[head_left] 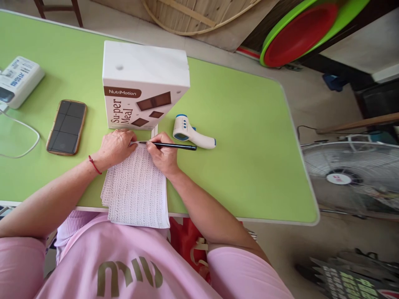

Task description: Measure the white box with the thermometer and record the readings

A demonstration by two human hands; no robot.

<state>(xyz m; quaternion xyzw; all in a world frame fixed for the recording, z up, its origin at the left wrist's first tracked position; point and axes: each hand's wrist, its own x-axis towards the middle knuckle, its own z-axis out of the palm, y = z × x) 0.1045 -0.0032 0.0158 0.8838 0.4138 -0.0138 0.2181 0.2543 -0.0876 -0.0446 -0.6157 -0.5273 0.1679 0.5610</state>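
Note:
My right hand point(163, 155) grips a black pen point(176, 145), its tip near the top of a sheet of paper point(140, 191) covered in dense rows of small marks. More sheets lie under it, fanned out on the left, and the lower edge hangs over the table's front. Against the top left corner of the paper rests my left hand point(116, 146), fingers bent and pressed down at the edge; whether it pinches the sheet is hard to make out. Just beyond both hands stands a white box point(145, 64) labelled NutriMotion Super Meal. A white and blue infrared thermometer point(195, 133) lies right of the pen.
The green table point(243, 166) carries a phone point(67, 126) left of my left hand and a white power bank point(23, 79) with a cable point(34, 131). On the right, beyond the table's edge, is a large fan point(349, 178). Red and green basins point(302, 35) lean behind.

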